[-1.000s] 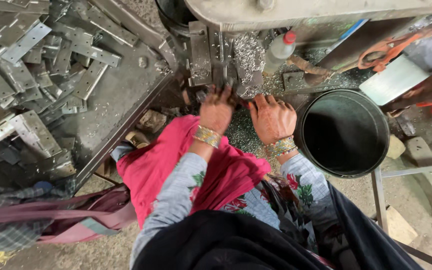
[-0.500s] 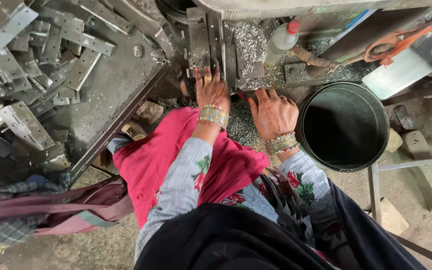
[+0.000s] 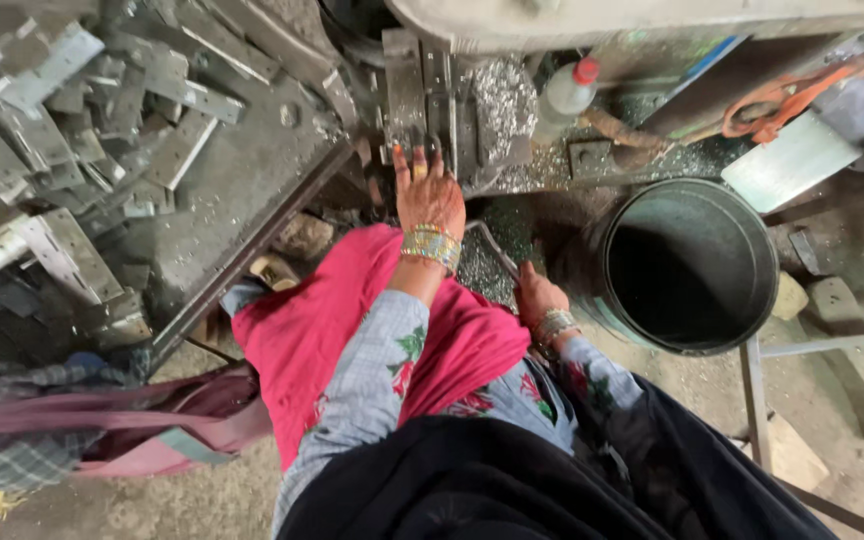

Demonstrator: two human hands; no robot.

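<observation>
Left hand (image 3: 430, 195): fingers spread, flat against the metal press block (image 3: 422, 90), holding nothing visible.
Right hand (image 3: 540, 300): lowered beside the lap, curled around a thin bent bar (image 3: 490, 250); grip partly hidden.
Workpiece: none discernible at the block.
Progress: metal brackets (image 3: 72, 150) heaped on left table; dark bucket (image 3: 692, 265) appears empty; shavings (image 3: 500, 95) around block.

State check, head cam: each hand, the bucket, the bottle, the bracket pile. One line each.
left hand: open, fingers spread, resting against the metal block of the machine
right hand: low by the knee, gripping a thin metal lever
bucket: upright, interior dark, contents not visible
plastic bottle: red cap on, leaning
metal brackets: loose, heaped
</observation>
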